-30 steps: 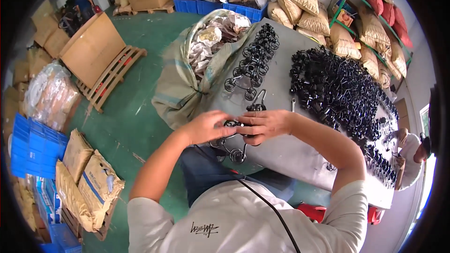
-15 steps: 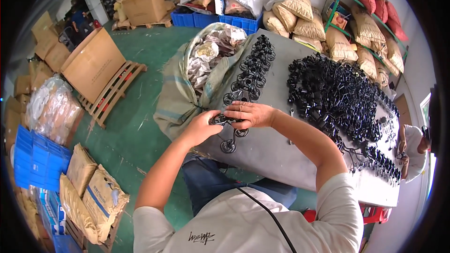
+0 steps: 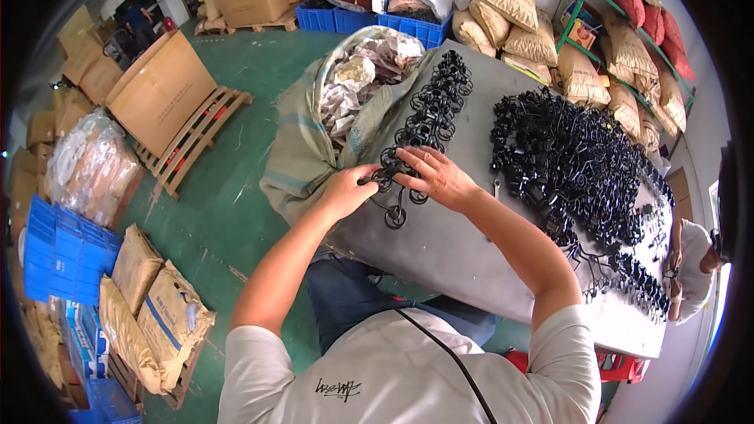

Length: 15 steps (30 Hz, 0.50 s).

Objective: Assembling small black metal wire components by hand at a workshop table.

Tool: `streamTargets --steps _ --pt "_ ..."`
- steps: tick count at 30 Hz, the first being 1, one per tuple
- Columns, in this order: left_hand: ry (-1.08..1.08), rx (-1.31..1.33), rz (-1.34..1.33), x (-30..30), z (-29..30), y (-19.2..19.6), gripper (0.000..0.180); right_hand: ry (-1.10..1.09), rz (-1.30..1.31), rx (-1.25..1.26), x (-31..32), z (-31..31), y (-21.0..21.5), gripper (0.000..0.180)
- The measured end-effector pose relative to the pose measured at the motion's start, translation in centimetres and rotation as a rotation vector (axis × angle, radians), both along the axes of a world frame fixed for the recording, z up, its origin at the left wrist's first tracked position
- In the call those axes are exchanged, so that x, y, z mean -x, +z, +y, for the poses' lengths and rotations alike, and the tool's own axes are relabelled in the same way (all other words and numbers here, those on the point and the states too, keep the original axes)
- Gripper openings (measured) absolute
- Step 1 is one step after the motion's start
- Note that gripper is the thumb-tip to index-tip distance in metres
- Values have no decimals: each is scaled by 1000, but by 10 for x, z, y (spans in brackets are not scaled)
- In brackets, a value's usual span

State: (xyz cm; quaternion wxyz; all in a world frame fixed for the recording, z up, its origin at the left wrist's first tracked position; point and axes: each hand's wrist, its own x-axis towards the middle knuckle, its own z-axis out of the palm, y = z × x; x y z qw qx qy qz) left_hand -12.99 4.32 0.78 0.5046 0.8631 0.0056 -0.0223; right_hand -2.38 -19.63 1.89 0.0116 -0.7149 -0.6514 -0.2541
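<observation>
A long row of black looped parts, like curled tubes with rings, runs from the table's far edge toward me. Both my hands are at the near end of this row. My left hand has its thumb and fingers closed on a black looped part at the row's left side. Lying over the row from the right, my right hand has its fingers stretched out and apart, touching the parts. One black ring sticks out toward me below the hands. What lies under the fingers is partly hidden.
A big heap of black parts covers the grey table's right side. A small metal tool lies between heap and row. Left of the table stands a woven sack of crumpled paper. Another person works at the right end.
My right hand has slid slightly right, and its fingers have spread from the closed pose over the parts. My left hand has moved a little up, still at the row's near end.
</observation>
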Motion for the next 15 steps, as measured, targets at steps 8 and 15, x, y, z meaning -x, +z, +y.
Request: streamTargets --steps 8,15 --pt "381 218 -233 10 -21 -54 44 -324 312 -527 27 -2 -3 58" --pt "386 449 -100 10 -38 -45 44 -623 1142 -723 90 13 -87 56"
